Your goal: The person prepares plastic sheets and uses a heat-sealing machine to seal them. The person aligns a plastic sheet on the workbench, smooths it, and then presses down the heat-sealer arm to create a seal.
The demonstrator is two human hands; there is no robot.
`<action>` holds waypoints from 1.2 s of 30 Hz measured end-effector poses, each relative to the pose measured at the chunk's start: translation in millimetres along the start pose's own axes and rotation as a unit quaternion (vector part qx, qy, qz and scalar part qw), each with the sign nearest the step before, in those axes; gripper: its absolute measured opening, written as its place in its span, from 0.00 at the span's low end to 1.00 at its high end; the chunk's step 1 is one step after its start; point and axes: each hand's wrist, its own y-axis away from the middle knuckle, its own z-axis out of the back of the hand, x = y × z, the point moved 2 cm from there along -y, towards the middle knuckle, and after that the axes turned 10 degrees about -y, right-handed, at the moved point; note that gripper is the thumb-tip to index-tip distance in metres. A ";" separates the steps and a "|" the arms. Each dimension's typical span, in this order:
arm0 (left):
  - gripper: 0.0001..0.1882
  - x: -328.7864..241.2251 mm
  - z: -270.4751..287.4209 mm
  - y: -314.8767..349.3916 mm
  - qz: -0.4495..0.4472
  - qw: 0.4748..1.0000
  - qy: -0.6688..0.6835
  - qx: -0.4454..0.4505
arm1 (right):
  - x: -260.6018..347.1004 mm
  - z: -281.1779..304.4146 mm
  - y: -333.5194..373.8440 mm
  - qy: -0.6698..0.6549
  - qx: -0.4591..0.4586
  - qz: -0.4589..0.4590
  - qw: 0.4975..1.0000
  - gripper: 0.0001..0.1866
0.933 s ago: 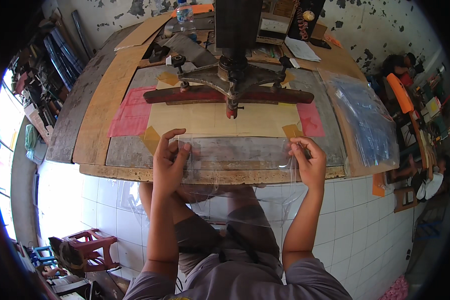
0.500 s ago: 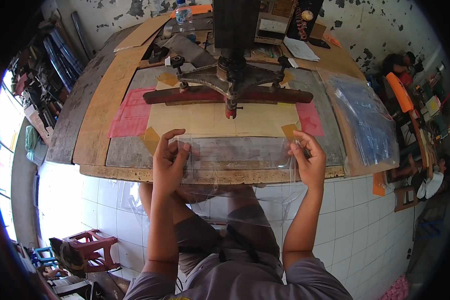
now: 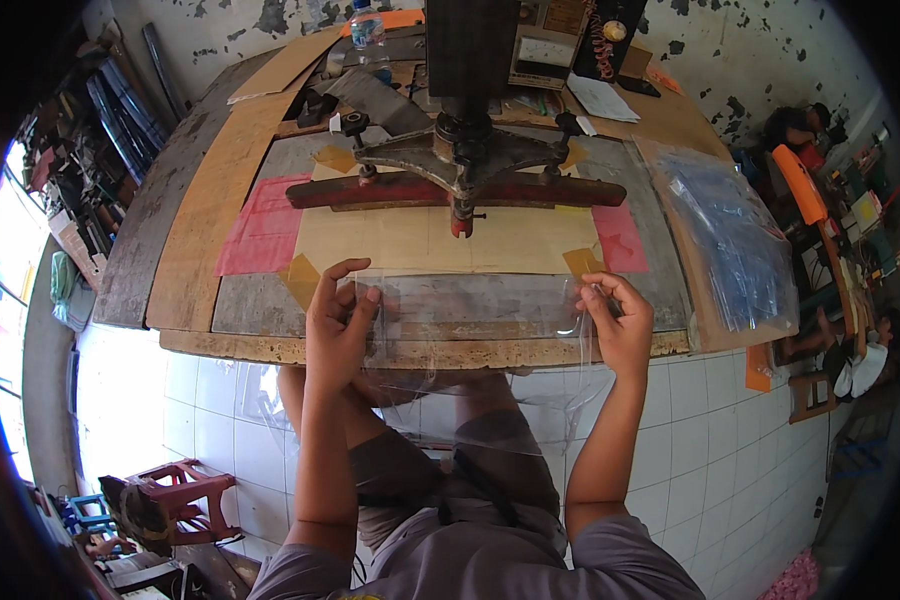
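Between my hands a clear plastic sheet is stretched above the front of the work table, its lower part hanging past the edge over my lap. My left hand pinches its left side between thumb and fingers. On the right side my right hand pinches it near the upper corner. Just beyond the sheet lies a pale yellow board, with amber tape pieces at its corners and pink sheets at both ends. Over the board hangs the press's long red-edged bar, apart from my hands.
A stack of clear and bluish plastic sheets lies at the right of the table. A gauge box and a water bottle stand behind. Red plastic stools are at lower left. Another person sits at far right.
My right hand has shifted slightly down and its index finger has curled closer to the thumb on the sheet. The left hand and the press look unmoved.
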 end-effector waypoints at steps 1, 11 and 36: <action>0.19 -0.8 -1.2 0.2 -0.001 1.000 0.005 -0.004 | -0.1 0.1 0.1 0.001 0.000 -0.004 1.000 0.10; 0.19 -4.0 -1.5 0.8 0.000 1.000 0.010 -0.009 | 2.8 -2.0 0.2 -0.017 -0.011 -0.008 1.000 0.10; 0.25 -6.4 -1.8 0.2 -0.005 1.000 -0.012 0.018 | 1.2 -0.2 -0.5 0.011 -0.026 -0.006 1.000 0.11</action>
